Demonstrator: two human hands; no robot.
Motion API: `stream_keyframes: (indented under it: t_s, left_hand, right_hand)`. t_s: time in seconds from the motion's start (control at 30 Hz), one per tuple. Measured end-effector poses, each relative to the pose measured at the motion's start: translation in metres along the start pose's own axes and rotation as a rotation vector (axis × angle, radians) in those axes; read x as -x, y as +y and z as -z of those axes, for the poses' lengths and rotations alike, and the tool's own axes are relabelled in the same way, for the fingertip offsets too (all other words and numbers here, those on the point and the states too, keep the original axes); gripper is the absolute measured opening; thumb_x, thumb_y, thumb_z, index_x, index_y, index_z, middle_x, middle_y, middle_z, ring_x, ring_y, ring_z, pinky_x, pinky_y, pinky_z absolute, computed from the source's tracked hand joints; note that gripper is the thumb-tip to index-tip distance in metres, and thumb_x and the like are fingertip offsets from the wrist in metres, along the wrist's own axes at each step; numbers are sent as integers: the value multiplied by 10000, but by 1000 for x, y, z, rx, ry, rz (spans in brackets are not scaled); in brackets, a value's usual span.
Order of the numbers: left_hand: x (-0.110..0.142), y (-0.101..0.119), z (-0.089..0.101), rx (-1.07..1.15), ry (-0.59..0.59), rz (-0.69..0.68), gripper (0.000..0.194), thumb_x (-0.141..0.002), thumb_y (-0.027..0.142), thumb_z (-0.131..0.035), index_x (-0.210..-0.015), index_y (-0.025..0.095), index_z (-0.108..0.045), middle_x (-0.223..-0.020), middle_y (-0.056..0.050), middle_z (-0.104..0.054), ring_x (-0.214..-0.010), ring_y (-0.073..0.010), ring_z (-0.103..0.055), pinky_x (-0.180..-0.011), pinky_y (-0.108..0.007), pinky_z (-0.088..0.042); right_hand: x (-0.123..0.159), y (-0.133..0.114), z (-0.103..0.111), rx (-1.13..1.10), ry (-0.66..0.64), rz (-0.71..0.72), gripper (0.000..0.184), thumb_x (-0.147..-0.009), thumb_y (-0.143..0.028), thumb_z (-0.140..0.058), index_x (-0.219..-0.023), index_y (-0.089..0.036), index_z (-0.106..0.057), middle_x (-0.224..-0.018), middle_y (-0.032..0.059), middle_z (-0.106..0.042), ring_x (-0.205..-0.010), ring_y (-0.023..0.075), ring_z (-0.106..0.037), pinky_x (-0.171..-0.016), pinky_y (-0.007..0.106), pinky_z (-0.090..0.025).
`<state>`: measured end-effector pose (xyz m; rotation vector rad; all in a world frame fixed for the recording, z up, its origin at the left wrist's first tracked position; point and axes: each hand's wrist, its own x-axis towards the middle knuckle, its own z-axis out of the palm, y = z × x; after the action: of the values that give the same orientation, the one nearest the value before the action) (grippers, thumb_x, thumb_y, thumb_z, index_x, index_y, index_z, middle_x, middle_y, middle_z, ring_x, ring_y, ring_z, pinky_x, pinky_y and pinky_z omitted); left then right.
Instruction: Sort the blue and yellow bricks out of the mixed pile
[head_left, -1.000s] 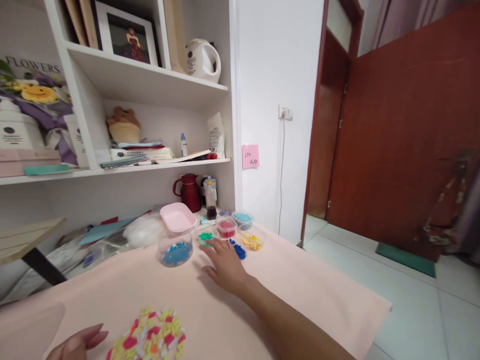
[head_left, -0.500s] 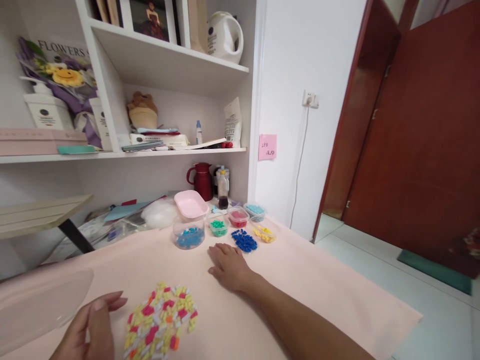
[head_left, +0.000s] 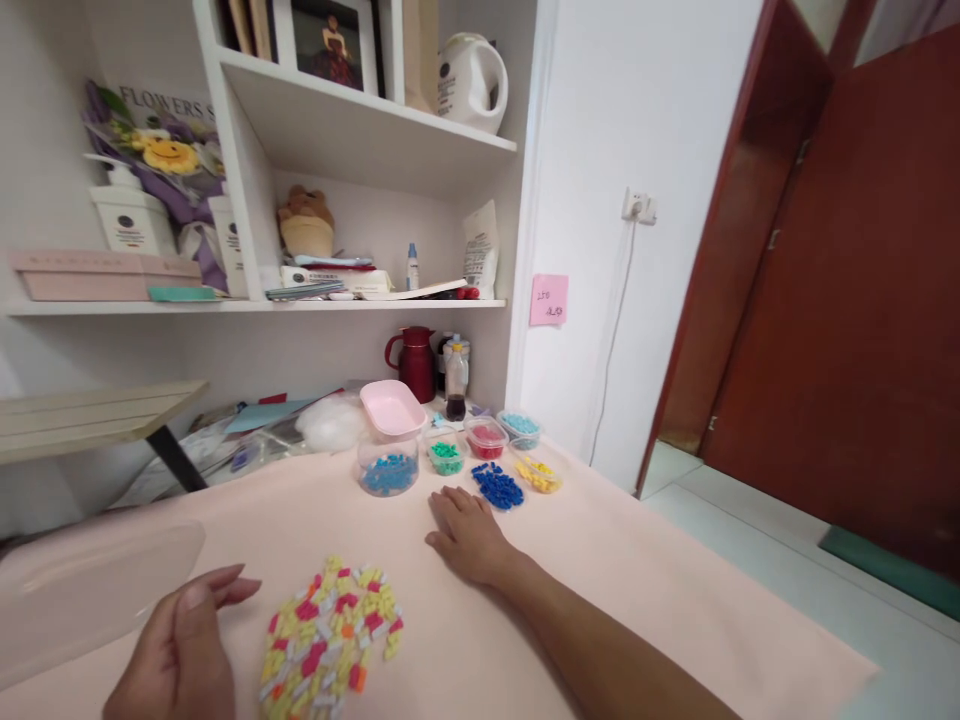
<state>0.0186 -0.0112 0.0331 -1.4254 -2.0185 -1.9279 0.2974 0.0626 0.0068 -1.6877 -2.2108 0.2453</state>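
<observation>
From my end, I have the mixed pile of yellow, white, pink and orange pieces (head_left: 330, 640) on the near part of the pink-covered counter (head_left: 660, 590), left of middle. Just left of it I have the left hand (head_left: 187, 640), half curled, with its thumb beside the extended fingers; I cannot tell whether that grip is closed on anything. The right hand (head_left: 469, 535) lies palm down farther off, its grip loose, fingers laid out and thumb apart, just beside the dark blue pile (head_left: 499, 488); I can't make out whether they touch. Beyond it I see the green pieces (head_left: 445, 457), with the yellow pieces (head_left: 538, 474) to the right. The pink tray (head_left: 393, 408) stands farther back, and a clear tray (head_left: 97, 600) sits at the far left.
</observation>
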Motion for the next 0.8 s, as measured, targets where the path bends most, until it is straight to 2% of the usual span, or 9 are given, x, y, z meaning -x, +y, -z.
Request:
stream_keyframes:
  t_s: [0.07,0.13,0.2,0.3,0.43,0.53,0.6,0.7,0.8]
  left_hand:
    - [2,7,3,9,-16,38,359,-870,475,-351,-892,258,-636,-853,-9,-734,-994,-254,-661,-935,-422,-483]
    - [4,11,5,30,-40,45,361,-886,453,-338,-918,235,-623,-814,-13,-730,-914,-234,-672,-852,-378,-511]
    - [5,11,7,60,-35,3,361,-898,449,-336,-892,224,-618,-755,-15,-714,-815,-210,-681,-765,-328,-521]
    - [0,7,9,49,-42,-67,332,-919,407,-342,-914,224,-618,-790,-25,-708,-812,-192,-676,-771,-303,-516]
    - [-17,-1,18,-133,2,-161,333,-928,275,-308,-1009,203,-623,-1020,-90,-687,-1034,-221,-620,-940,-361,-466]
    - [-32,-12,25,-395,36,-32,405,-902,142,-272,-1145,179,-593,-1215,-137,-602,-1183,-259,-538,-980,-432,-430]
    - [-36,-21,26,-550,23,68,424,-901,123,-283,-1213,179,-565,-1326,-149,-532,-1249,-285,-492,-982,-473,-417]
    - [-35,-37,24,-695,-23,65,412,-931,188,-311,-1289,173,-515,-1463,-156,-423,-1364,-296,-384,-1046,-517,-357]
    - [-32,-51,20,-776,-194,63,437,-947,255,-320,-1351,174,-465,-1526,-147,-382,-1436,-294,-276,-1099,-563,-276]
  right_hand:
    - [2,2,-4,13,18,26,564,-916,-395,-450,-1452,-223,-416,-1528,125,-390,-1415,280,-302,-1122,500,-229]
    - [2,4,-9,15,36,42,528,-923,-355,-427,-1442,-261,-437,-1512,95,-424,-1398,261,-337,-1123,489,-241]
    - [1,8,-15,15,30,77,516,-918,-344,-418,-1429,-289,-461,-1490,71,-458,-1387,247,-363,-1126,475,-252]
    - [-3,11,-22,20,6,124,477,-920,-363,-399,-1378,-320,-529,-1484,49,-469,-1389,247,-369,-1132,476,-256]
    - [-3,12,-25,56,10,142,466,-932,-399,-357,-1340,-333,-571,-1475,41,-480,-1388,250,-376,-1119,477,-291]
    - [-3,13,-25,72,22,152,469,-938,-406,-348,-1347,-329,-564,-1470,41,-487,-1381,246,-388,-1118,472,-296]
    - [-3,14,-25,70,21,158,468,-941,-404,-349,-1352,-324,-559,-1472,38,-486,-1380,242,-388,-1124,470,-286]
    - [-3,14,-26,59,16,162,466,-942,-405,-355,-1352,-322,-559,-1476,37,-482,-1383,243,-383,-1129,472,-278]
    - [-3,14,-27,56,17,169,465,-943,-402,-355,-1349,-313,-562,-1481,42,-475,-1385,248,-377,-1126,477,-276]
